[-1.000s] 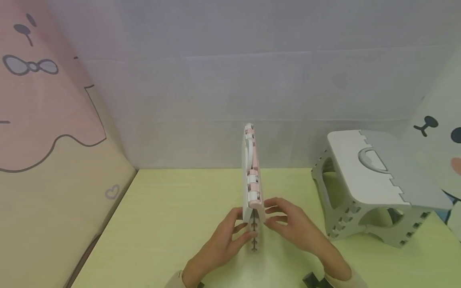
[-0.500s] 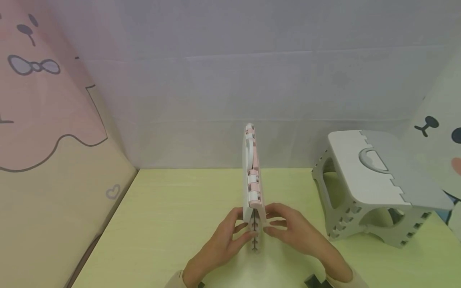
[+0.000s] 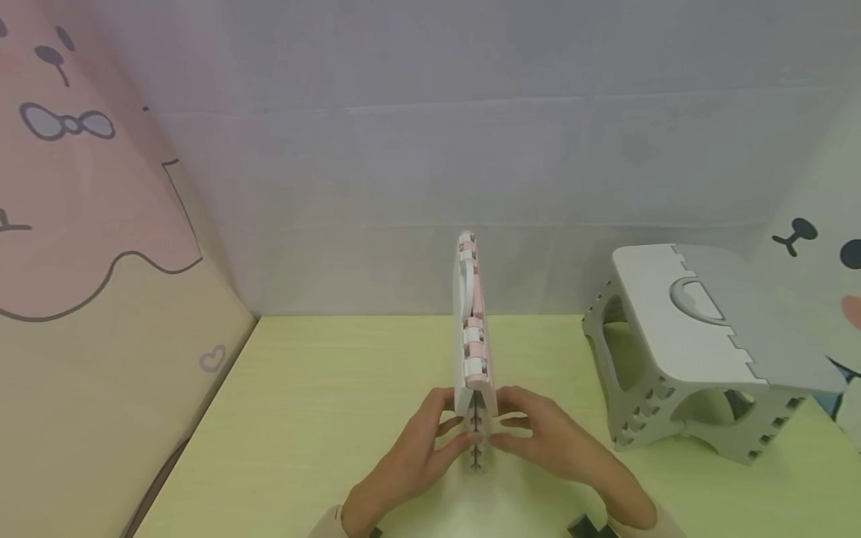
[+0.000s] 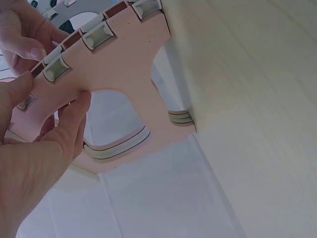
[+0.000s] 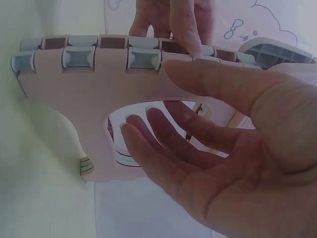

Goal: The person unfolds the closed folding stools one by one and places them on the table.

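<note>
A folded pink-and-white folding stool (image 3: 474,299) stands upright, its narrow hinged edge towards me in the head view. My left hand (image 3: 420,444) grips its near end from the left. In the left wrist view the left thumb lies on the hinged edge of a pink leg panel (image 4: 124,64), with fingers at its cut-out. My right hand (image 3: 554,437) holds the near end from the other side. The right wrist view has the right thumb (image 5: 208,82) against the hinge strip, the other fingers curled in at the opening. Parts of both hands' fingers are hidden behind the stool.
At the right stands an unfolded white-and-grey folding stool (image 3: 699,314). The pale yellow-green tabletop (image 3: 323,396) runs back to a whitish cloth wall (image 3: 377,172). Side panels printed with cartoon animals rise at left (image 3: 101,202) and right (image 3: 814,299).
My right hand has shifted slightly towards me and left, its thumb closing in on the folded stool's near end. The left hand and both stools look nearly unchanged.
</note>
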Demonstrator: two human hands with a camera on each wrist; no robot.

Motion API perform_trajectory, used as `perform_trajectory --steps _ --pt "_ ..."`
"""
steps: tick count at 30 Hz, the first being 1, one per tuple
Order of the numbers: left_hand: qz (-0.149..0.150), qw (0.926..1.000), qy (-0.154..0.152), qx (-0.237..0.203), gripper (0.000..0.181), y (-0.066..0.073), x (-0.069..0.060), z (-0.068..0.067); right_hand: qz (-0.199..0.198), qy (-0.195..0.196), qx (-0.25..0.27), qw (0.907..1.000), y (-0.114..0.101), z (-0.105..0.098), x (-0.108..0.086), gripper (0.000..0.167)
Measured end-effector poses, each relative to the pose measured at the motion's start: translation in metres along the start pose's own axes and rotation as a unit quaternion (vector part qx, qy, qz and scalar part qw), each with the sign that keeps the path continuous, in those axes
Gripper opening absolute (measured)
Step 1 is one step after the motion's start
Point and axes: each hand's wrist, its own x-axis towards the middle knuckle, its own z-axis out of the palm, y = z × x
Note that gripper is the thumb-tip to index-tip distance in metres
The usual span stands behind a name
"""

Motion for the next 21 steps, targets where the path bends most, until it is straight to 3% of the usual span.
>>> perform_trajectory --steps 21 --pt "0.013 0.9999 0.003 -0.005 0.046 -0.0009 -0.0002 0.0004 -0.008 -0.018 0.043 0.9989 0.0019 0.0062 -0.0009 0.050"
